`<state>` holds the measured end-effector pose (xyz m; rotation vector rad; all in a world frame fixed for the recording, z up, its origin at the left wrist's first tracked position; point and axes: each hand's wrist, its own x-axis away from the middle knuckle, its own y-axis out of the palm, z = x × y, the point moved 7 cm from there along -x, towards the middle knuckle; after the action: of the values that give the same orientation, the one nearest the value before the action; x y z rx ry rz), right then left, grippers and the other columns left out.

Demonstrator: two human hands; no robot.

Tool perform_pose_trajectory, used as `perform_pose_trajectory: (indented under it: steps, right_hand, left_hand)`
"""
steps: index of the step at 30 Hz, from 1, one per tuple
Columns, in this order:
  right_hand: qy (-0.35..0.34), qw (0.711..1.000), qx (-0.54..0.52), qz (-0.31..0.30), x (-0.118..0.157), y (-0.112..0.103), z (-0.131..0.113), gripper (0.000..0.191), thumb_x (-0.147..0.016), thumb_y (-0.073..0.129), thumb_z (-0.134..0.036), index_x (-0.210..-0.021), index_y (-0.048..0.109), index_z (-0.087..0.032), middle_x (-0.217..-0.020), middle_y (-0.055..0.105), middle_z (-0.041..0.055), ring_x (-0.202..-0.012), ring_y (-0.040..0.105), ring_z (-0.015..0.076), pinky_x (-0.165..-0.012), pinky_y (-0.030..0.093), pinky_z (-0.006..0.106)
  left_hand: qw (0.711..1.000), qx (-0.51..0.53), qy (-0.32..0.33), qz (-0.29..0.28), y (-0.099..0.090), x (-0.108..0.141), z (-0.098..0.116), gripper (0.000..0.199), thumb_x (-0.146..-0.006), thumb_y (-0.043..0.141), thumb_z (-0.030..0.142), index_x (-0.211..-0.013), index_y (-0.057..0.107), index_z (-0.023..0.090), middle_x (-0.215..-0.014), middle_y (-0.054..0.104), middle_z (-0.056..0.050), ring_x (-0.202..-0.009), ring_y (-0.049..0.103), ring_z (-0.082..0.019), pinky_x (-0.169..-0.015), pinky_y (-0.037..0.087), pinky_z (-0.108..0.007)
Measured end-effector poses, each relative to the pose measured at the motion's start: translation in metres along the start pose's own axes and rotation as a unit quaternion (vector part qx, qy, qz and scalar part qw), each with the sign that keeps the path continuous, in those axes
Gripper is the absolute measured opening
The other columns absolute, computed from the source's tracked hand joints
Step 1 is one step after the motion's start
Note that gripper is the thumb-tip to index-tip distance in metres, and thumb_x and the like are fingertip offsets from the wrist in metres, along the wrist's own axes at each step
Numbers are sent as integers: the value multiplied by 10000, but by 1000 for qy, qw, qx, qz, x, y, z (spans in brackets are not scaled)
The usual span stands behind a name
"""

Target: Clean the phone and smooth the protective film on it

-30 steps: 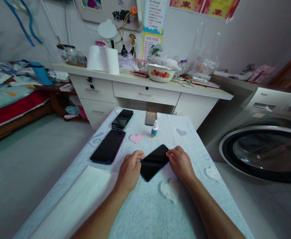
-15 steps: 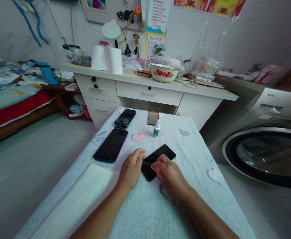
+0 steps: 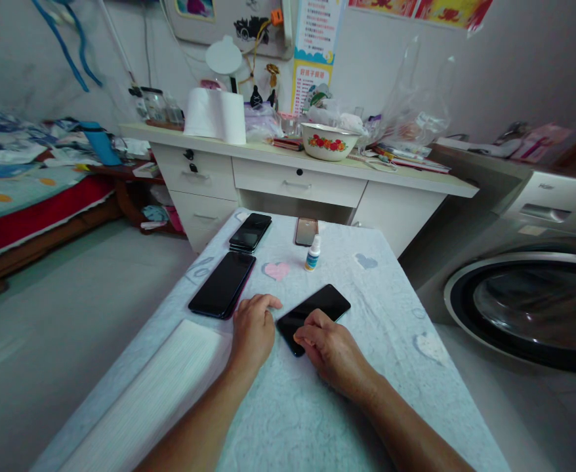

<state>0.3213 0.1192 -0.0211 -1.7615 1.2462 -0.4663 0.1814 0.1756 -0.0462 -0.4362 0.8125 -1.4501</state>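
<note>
A black smartphone point(image 3: 328, 303) lies slantwise, screen up, on the cloth-covered table. My right hand point(image 3: 328, 347) is over its near part, thumb and fingers pinched together; whatever they may hold is too small to make out. Just left of the phone rests my left hand point(image 3: 253, 328), index finger stretched toward the phone's edge and nothing in it. Beyond the phone a small white spray bottle point(image 3: 312, 254) with a blue and yellow label stands upright. Stacked phones point(image 3: 223, 283) lie to the left, and behind them is another stack of phones point(image 3: 250, 231).
A phone or case with a brownish face point(image 3: 306, 231) is at the table's far edge. A long white ribbed slab point(image 3: 155, 393) lies along the left side. Past the table stands a white desk point(image 3: 298, 177) with a flowered bowl point(image 3: 330, 142); a washing machine point(image 3: 538, 216) is at right.
My left hand has drawn back left, off the phone's edge. My right hand has slid slightly toward the phone's near left end, still pinched. The view has shifted a little.
</note>
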Motion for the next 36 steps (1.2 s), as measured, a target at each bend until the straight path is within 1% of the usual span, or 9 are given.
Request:
perform_pose_trajectory:
  steps: [5,9,13,18,22,25,30,33,36]
  right_hand:
    - [-35,999,-6,-37,2,1,-10,207,-828,486,-85,-886,643,-208,-912,548,19,-748,534,105,-659,408,208]
    - [-55,996,-10,-65,5,2,-16,229,-810,480,-68,-881,645,-209,-912,547,16,-754,529,102,-640,387,205]
    - [-49,997,-20,-62,5,-3,-12,223,-811,481,-69,-877,648,-203,-909,550,19,-746,528,100,-641,386,208]
    - [-3,999,-24,-25,2,-11,12,198,-817,500,-83,-867,654,-198,-875,544,16,-722,533,98,-636,400,212]
    - [28,999,-5,21,1,-17,33,173,-816,528,-112,-875,667,-195,-866,540,20,-701,531,97,-627,406,214]
    - [42,998,6,46,1,-22,44,171,-832,523,-131,-887,673,-192,-872,547,28,-704,536,102,-638,416,219]
    - [65,995,15,81,1,-31,58,164,-846,519,-150,-883,672,-196,-862,554,32,-738,553,119,-657,426,226]
    - [91,990,24,102,2,-36,68,160,-856,518,-176,-881,674,-203,-860,557,33,-741,562,125,-675,434,239]
    - [106,987,35,118,3,-40,76,163,-861,519,-200,-890,679,-207,-850,561,33,-741,570,133,-679,437,250]
  left_hand:
    - [997,-58,23,-48,5,3,10,330,-738,412,-6,-838,650,199,-919,634,-33,-926,582,-182,-856,421,-316]
    - [996,-64,32,-59,7,3,12,361,-732,414,-7,-872,665,210,-930,625,-35,-935,572,-181,-846,414,-306]
    - [996,-58,29,-68,9,4,12,359,-724,418,17,-892,668,213,-952,624,-36,-960,559,-190,-863,399,-315]
    - [995,-54,23,-76,8,6,14,301,-736,438,114,-925,648,218,-976,605,-39,-979,534,-212,-874,378,-348]
    - [991,-69,21,-110,6,13,20,288,-694,488,190,-960,595,223,-1013,574,-40,-1004,501,-235,-888,357,-377]
    - [986,-77,39,-140,6,21,24,429,-636,570,271,-1061,538,228,-1104,533,-53,-1065,459,-260,-929,328,-391]
    - [980,-90,46,-171,11,29,23,824,-482,700,556,-1188,459,207,-1179,476,-83,-1112,409,-305,-959,312,-411]
    - [982,-110,41,-149,13,29,22,844,-441,718,583,-1152,468,203,-1156,483,-85,-1087,417,-308,-940,316,-410]
    - [983,-115,49,-131,15,27,23,773,-481,719,546,-1132,473,208,-1121,498,-78,-1052,435,-293,-919,322,-396]
